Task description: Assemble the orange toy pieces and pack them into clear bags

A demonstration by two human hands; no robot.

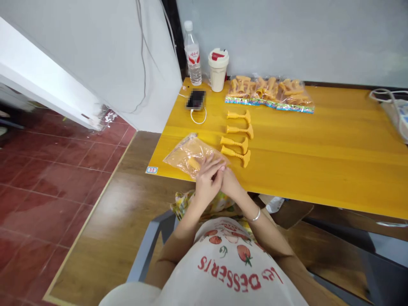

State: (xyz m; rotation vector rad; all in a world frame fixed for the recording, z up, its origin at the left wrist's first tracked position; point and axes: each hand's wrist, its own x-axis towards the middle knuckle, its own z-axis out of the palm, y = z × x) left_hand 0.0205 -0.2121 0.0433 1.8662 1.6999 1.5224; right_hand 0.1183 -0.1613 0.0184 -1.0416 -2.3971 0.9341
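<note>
My left hand [208,176] lies over the near right part of a clear plastic bag [181,148], its fingers stretched out and slightly apart. Its fingertips and thumb meet my right hand [228,182], whose fingers are mostly hidden, so I cannot see whether they hold anything. Inside the bag, beside my left fingers, is a yellow plastic piece [194,163], partly covered. Just beyond my hands, several yellow toy hammers lie in a column with their heads to the right; the nearest toy hammer [236,155] is close to my right fingers.
Bags of yellow pieces [270,91] lie along the table's back. A water bottle [193,59] and a lidded cup [218,72] stand at the back left, behind a phone [195,99] with a white cable. A numbered label [151,170] marks the near left corner of the table [318,161].
</note>
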